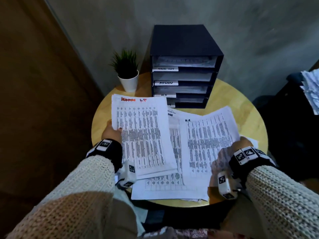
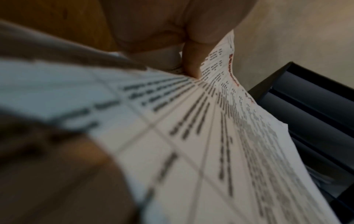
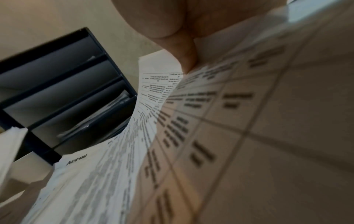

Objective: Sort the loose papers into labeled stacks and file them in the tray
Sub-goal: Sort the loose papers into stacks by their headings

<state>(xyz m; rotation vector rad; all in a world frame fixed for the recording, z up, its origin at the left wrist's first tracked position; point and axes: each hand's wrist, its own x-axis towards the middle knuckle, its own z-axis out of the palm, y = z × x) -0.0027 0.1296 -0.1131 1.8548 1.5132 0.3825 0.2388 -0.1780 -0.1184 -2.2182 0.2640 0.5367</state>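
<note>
My left hand (image 1: 113,131) pinches the left edge of a thin stack of printed sheets with a red heading (image 1: 141,133), lifted over the round table; the thumb (image 2: 191,60) lies on top of that stack (image 2: 220,136). My right hand (image 1: 240,144) grips the right edge of a sheet marked H.R. (image 1: 207,135), its thumb (image 3: 184,50) pressed on the paper (image 3: 249,136). Under both lies a sheet headed ADMIN (image 1: 174,152), also seen as the ADMIN sheet (image 3: 80,174). The black file tray (image 1: 183,66) with labeled shelves stands at the table's back.
A small potted plant (image 1: 127,71) stands left of the tray on the round wooden table (image 1: 241,104). More papers (image 1: 310,88) lie on a dark surface at the far right. A wall rises right behind the tray.
</note>
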